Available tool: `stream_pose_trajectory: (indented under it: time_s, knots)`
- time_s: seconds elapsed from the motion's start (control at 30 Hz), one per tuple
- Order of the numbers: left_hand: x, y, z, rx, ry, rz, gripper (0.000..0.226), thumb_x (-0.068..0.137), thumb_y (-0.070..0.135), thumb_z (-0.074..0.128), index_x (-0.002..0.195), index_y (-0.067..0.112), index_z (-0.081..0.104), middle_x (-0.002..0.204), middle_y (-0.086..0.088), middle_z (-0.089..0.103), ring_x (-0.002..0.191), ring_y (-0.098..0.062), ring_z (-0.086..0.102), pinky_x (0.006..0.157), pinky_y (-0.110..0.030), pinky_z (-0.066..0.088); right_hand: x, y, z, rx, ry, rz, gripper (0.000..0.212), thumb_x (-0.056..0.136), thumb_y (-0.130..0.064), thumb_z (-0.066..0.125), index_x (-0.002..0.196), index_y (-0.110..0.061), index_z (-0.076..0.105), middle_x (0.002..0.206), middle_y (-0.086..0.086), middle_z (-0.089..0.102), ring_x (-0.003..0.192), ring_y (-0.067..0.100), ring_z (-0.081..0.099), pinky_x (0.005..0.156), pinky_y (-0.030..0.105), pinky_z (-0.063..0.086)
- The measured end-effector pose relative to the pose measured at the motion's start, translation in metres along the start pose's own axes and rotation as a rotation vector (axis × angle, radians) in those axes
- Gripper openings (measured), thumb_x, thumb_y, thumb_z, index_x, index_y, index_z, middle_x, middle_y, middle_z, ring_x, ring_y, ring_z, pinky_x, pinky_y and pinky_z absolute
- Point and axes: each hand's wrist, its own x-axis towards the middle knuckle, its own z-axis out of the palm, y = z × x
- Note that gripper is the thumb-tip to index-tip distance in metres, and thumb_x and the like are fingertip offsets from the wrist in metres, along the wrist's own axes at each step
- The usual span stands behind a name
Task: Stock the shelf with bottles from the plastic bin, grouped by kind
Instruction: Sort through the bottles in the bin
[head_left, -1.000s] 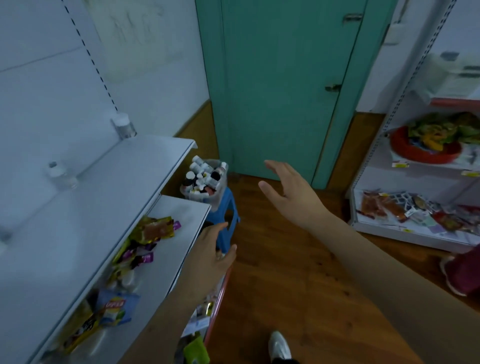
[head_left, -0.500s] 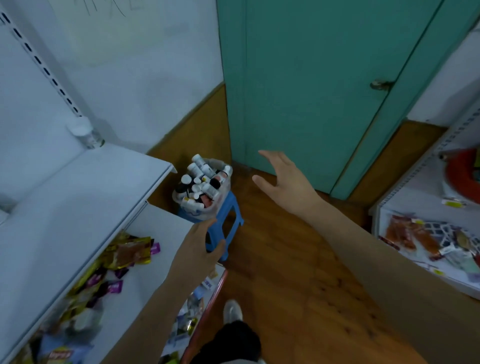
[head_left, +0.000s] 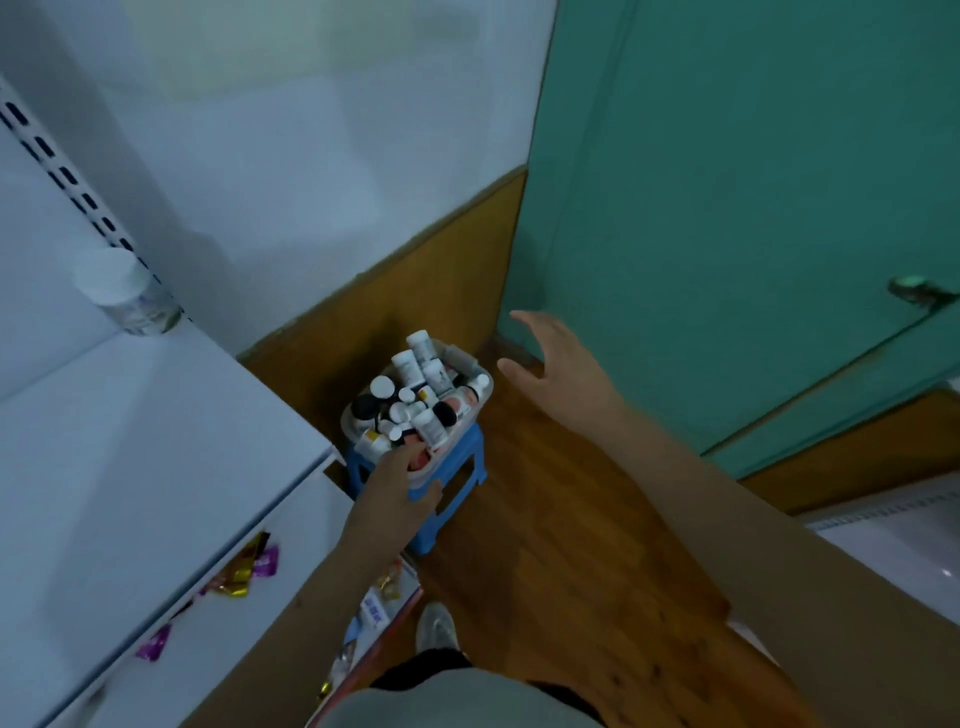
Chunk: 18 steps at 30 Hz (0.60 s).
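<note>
We look down from head height at a clear plastic bin (head_left: 470, 364) heaped with small bottles (head_left: 415, 400), most of them white-capped, a few dark-capped. The bin sits on a low blue stool (head_left: 467, 475) in the corner where a brown wall panel (head_left: 415, 291) meets a teal door (head_left: 727, 182), on a wooden floor (head_left: 545, 545).

Our left hand (head_left: 402, 486) reaches the near rim of the bin, its fingers (head_left: 410, 452) curled over the edge and the thumb (head_left: 428, 493) pressed against the front of the stool just below; whether those fingers actually grip a bottle we cannot tell, since the fingertips are hidden among the bottles. Our right hand (head_left: 558, 366) hangs spread and empty in the air just to the right of the bin, palm turned toward it, touching nothing.

To the left, the white shelf (head_left: 130, 441) stands nearly bare: one white-capped bottle (head_left: 127, 293) waits upright at its back corner, against the slotted upright (head_left: 67, 176). On the lower shelf board (head_left: 218, 654) beneath it lie a few shiny candy wrappers (head_left: 244, 569) in gold and purple. At the bottom edge we see a white shoe (head_left: 436, 626) on the floor and a blurred grey garment (head_left: 441, 699) below the arms. A metal latch (head_left: 917, 288) shows on the door at far right.
</note>
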Motion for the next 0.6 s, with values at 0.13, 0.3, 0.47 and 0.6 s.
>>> stream_pose_trajectory:
  time_s: [0.13, 0.3, 0.47, 0.6]
  knots:
    - [0.034, -0.005, 0.004, 0.007, 0.061, -0.086, 0.045, 0.098, 0.025, 0.059, 0.139, 0.018, 0.045, 0.127, 0.012, 0.043, 0.115, 0.0, 0.038, 0.093, -0.017, 0.032, 0.053, 0.022, 0.017, 0.026, -0.05, -0.018, 0.062, 0.096, -0.043, 0.057, 0.148, -0.015, 0.039, 0.148, 0.003, 0.042, 0.134, 0.014, 0.04, 0.111, 0.027, 0.032]
    - [0.065, -0.026, 0.013, -0.004, 0.118, -0.276, 0.057, 0.096, 0.032, 0.061, 0.146, 0.016, 0.04, 0.149, -0.001, 0.043, 0.136, -0.017, 0.041, 0.111, -0.031, 0.035, 0.121, 0.054, 0.045, 0.025, -0.229, -0.023, 0.064, 0.096, -0.046, 0.057, 0.148, -0.014, 0.037, 0.147, 0.005, 0.041, 0.132, 0.018, 0.042, 0.109, 0.032, 0.036]
    - [0.106, -0.043, 0.029, -0.05, 0.218, -0.447, 0.054, 0.094, 0.03, 0.063, 0.143, 0.016, 0.044, 0.141, -0.004, 0.048, 0.128, -0.02, 0.047, 0.102, -0.028, 0.038, 0.191, 0.093, 0.08, 0.032, -0.4, -0.142, 0.05, 0.097, -0.026, 0.061, 0.142, -0.011, 0.044, 0.124, -0.008, 0.046, 0.116, 0.011, 0.043, 0.096, 0.026, 0.036]
    - [0.135, -0.052, 0.044, -0.065, 0.304, -0.614, 0.052, 0.093, 0.023, 0.065, 0.14, 0.01, 0.047, 0.141, -0.009, 0.05, 0.13, -0.026, 0.047, 0.102, -0.03, 0.036, 0.252, 0.156, 0.142, -0.046, -0.641, -0.207, 0.05, 0.087, -0.058, 0.056, 0.127, -0.031, 0.048, 0.111, -0.007, 0.056, 0.104, 0.018, 0.058, 0.081, 0.04, 0.051]
